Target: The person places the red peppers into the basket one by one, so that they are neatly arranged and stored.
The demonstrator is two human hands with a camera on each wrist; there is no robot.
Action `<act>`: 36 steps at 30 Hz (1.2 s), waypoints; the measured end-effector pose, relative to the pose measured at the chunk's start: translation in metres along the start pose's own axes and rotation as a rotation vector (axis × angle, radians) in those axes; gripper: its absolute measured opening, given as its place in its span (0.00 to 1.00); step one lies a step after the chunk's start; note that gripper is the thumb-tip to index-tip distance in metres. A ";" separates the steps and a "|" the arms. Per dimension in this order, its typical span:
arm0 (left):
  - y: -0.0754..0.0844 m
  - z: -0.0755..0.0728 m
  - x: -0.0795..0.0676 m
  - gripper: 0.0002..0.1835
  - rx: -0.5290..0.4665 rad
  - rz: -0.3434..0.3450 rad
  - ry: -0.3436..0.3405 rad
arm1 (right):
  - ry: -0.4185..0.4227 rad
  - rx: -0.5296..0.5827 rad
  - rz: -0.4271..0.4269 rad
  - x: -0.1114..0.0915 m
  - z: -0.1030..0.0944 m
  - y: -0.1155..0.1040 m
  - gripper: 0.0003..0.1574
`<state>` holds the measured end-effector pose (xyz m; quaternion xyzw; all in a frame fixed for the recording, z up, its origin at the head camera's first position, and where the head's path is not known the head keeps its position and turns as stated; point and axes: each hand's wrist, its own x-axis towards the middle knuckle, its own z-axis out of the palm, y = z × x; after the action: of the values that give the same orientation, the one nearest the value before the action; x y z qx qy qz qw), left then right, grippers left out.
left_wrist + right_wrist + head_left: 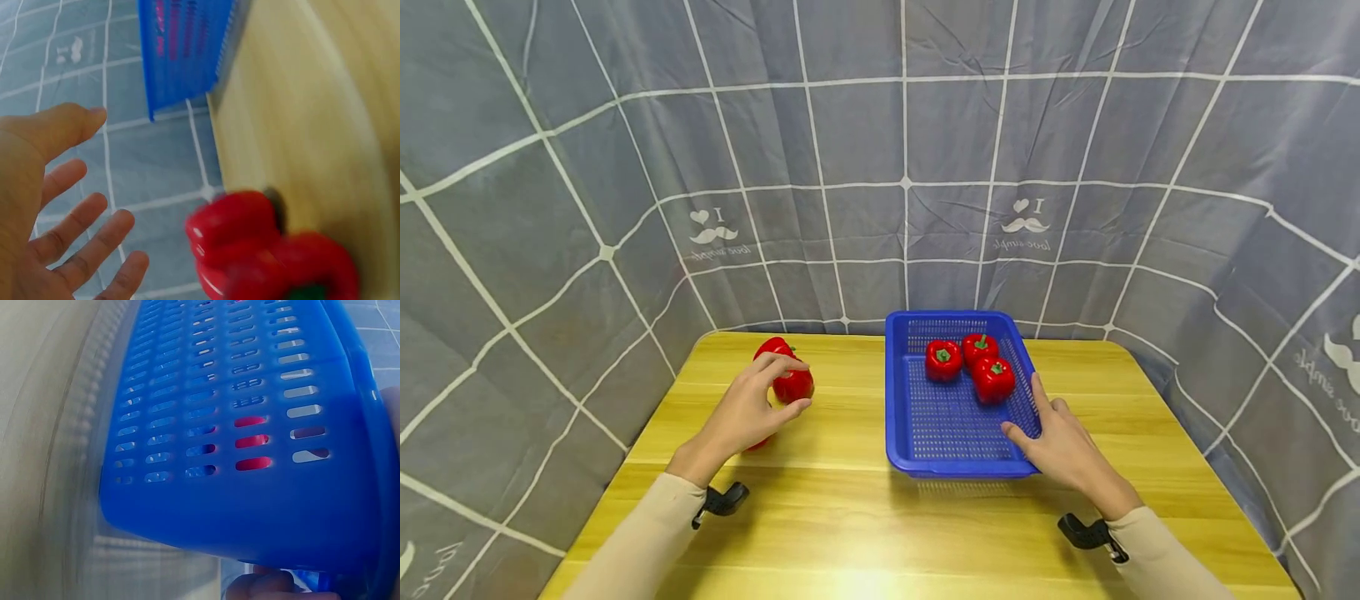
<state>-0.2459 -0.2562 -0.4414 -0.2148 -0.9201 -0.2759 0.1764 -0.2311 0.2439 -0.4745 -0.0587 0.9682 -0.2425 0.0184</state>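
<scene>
My left hand (751, 408) is beside red bell peppers at the table's left. One bell pepper (793, 386) shows just beyond the fingers, another (772, 345) sits behind it, and a third (758, 444) is mostly hidden below the hand. In the left wrist view the fingers (78, 265) are spread, apart from the peppers. My right hand (1063, 446) holds the right rim of a blue plastic basket (958, 469), its thumb over the inner side. Inside the basket three red bell peppers (943, 360) with green stems lie toward the back.
A yellow wood-grain table (842, 500) carries everything. Behind it and at both sides hangs a grey curtain (857, 225) with white grid lines. Each wrist wears a black strap mount (724, 498).
</scene>
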 end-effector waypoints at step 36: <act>-0.073 0.011 -0.067 0.41 0.042 -0.139 -0.075 | 0.013 0.010 0.010 0.000 0.005 0.001 0.72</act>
<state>-0.2278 -0.3251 -0.5113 -0.1570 -0.9444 -0.2596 0.1266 -0.2309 0.2428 -0.4791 -0.0521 0.9674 -0.2475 0.0135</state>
